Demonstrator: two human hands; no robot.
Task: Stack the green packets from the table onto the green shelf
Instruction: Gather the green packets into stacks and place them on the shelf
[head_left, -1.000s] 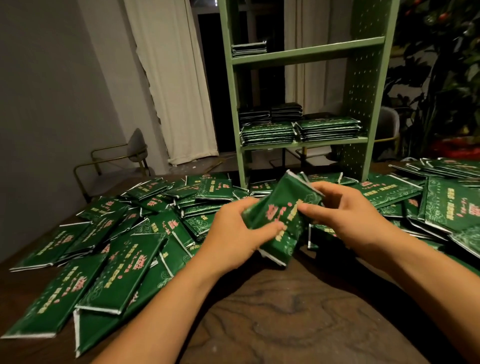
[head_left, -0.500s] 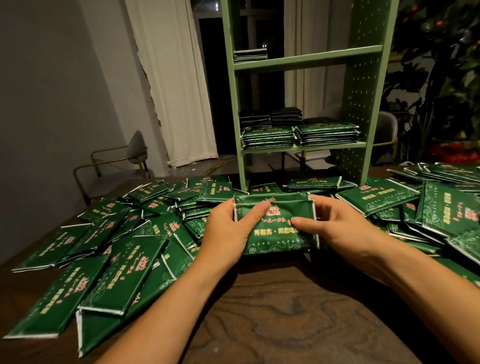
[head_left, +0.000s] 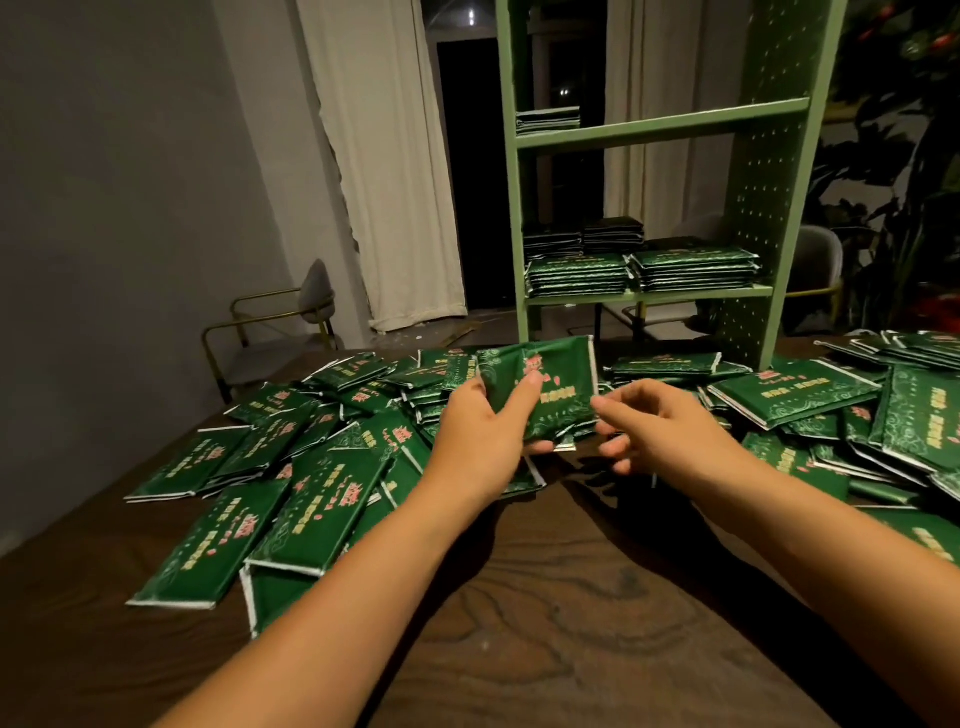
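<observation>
My left hand (head_left: 483, 431) grips a small stack of green packets (head_left: 558, 389) above the table, thumb on its printed face and fingers beneath. My right hand (head_left: 660, 431) hovers just right of the stack with fingers loosely curled, its fingertips at the stack's right edge; whether it touches the stack is unclear. Many green packets (head_left: 306, 499) lie scattered over the wooden table (head_left: 545, 623). The green shelf (head_left: 665, 299) stands at the table's far side, with neat packet stacks (head_left: 691, 267) on its lower board and a few on the upper board (head_left: 548, 120).
More loose packets (head_left: 800, 389) cover the table's right side. A grey chair with a gold frame (head_left: 270, 332) stands at the left behind the table, and another chair (head_left: 815, 270) sits behind the shelf. White curtains (head_left: 395, 171) hang at the back; a dark plant (head_left: 904, 156) fills the right.
The stack has risen off the table toward the shelf in my left hand. My right hand has let go of its right end and drawn slightly away.
</observation>
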